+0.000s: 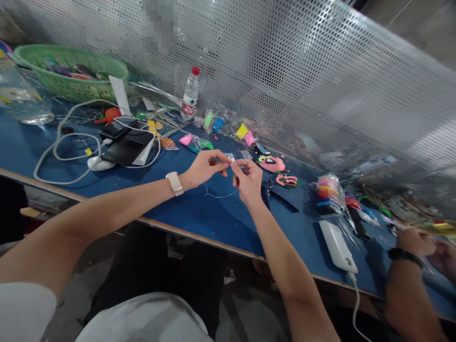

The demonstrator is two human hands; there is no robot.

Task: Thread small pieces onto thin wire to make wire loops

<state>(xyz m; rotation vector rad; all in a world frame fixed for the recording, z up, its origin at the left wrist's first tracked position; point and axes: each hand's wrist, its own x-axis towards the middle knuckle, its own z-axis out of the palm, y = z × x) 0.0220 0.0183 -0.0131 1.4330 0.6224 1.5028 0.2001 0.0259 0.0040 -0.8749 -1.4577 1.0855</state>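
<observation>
Head view: your left hand (211, 166) and right hand (248, 179) pinch a pale piece (231, 157) between them, inside the worktop's (221, 218) near edge.

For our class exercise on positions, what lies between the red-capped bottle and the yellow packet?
The head view shows a green packet and a blue packet there, with clear plastic around them.
</observation>
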